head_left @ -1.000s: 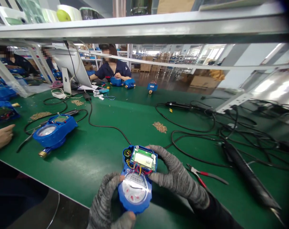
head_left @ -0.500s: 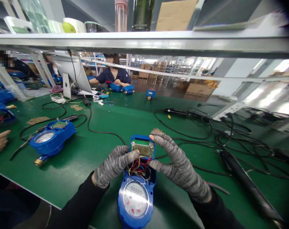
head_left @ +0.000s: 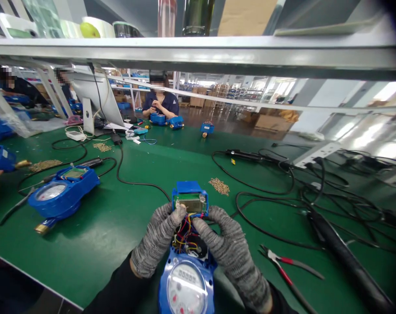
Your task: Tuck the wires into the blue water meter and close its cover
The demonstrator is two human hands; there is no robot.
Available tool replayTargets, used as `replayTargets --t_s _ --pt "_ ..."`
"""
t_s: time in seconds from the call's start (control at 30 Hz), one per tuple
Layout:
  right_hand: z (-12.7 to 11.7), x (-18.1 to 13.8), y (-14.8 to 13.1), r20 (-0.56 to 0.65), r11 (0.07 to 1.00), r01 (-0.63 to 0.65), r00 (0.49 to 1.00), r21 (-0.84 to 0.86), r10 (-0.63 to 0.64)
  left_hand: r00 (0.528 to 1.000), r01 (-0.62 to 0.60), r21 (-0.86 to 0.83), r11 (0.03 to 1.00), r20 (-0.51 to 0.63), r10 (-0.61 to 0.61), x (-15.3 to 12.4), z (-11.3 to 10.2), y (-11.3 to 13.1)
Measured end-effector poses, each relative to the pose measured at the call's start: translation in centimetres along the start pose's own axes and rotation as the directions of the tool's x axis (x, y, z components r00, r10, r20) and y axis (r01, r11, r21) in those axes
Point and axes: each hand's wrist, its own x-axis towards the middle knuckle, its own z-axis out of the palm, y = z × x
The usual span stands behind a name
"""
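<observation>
Both gloved hands pinch the green board: left hand at its left edge, right hand at its right. The board stands tilted over coloured wires in the open blue meter on the green bench. Pliers lie to the right.

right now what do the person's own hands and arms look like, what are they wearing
Both the left hand and the right hand wear knitted gloves in a mottled grey and white yarn, covering every finger to the tip. The gloves end in snug cuffs at the wrists. Beyond them, both forearms are in plain black long sleeves. No markings or logos show on gloves or sleeves.
</observation>
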Motion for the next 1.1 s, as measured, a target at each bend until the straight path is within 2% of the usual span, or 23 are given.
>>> replayTargets --t_s 0.07,0.13,0.2,0.27,0.37,0.47,0.57,0.7,0.9,1.0,1.1 --pt "-0.1 0.1 0.2 -0.085 0.994 0.067 0.994 -0.092 -0.075 1.000 -0.012 -0.007 1.000 -0.019 0.012 -0.2 0.2 -0.1" --pt "-0.3 0.3 0.2 -0.121 0.981 0.124 0.982 -0.147 -0.143 1.000 0.011 -0.013 1.000 -0.014 -0.011 -0.4 0.3 -0.3" --pt "-0.7 0.5 0.1 -0.104 0.978 0.133 0.983 -0.159 -0.150 1.000 0.030 -0.028 0.999 0.000 -0.030 -0.7 0.4 -0.5" --pt "-1.0 0.8 -0.1 -0.062 0.985 0.085 0.993 -0.152 -0.096 1.000 0.009 -0.045 0.999 -0.019 -0.010 -0.8 0.4 -0.5" --pt "-1.9 1.2 -0.7 0.064 0.997 -0.071 0.995 -0.034 0.074 0.997 -0.048 -0.028 0.998 -0.066 0.046 -0.6 0.2 -0.4" --pt "-2.9 1.5 -1.6 0.270 0.936 -0.261 0.943 0.237 0.194 0.999 -0.019 -0.032 0.999 -0.027 0.018 -0.2 -0.3 -0.5" --pt "-3.6 1.6 -2.2 0.405 0.838 -0.348 0.899 0.420 0.170 0.999 -0.001 -0.056 0.998 0.042 0.003 0.0 -0.9 -0.9" --pt "-4.1 1.5 -2.8 0.482 0.809 -0.386 0.864 0.443 0.148 0.999 0.030 -0.083 0.996 0.036 -0.027 -0.1 -1.3 -1.2" --pt "-4.1 1.6 -3.4 0.394 0.934 -0.280 0.902 0.222 0.177 1.000 0.008 -0.071 0.997 -0.016 -0.009 -0.1 -1.1 -1.1" --pt "-2.7 1.2 -2.9 0.317 0.957 -0.271 0.921 0.103 0.227 0.999 0.010 -0.052 0.999 -0.044 -0.012 -0.3 -0.8 -0.9" --pt "-1.1 0.6 -1.9 0.207 0.967 -0.239 0.954 0.086 0.217 0.999 0.003 -0.055 0.998 -0.050 -0.005 -0.5 -0.4 -0.7"
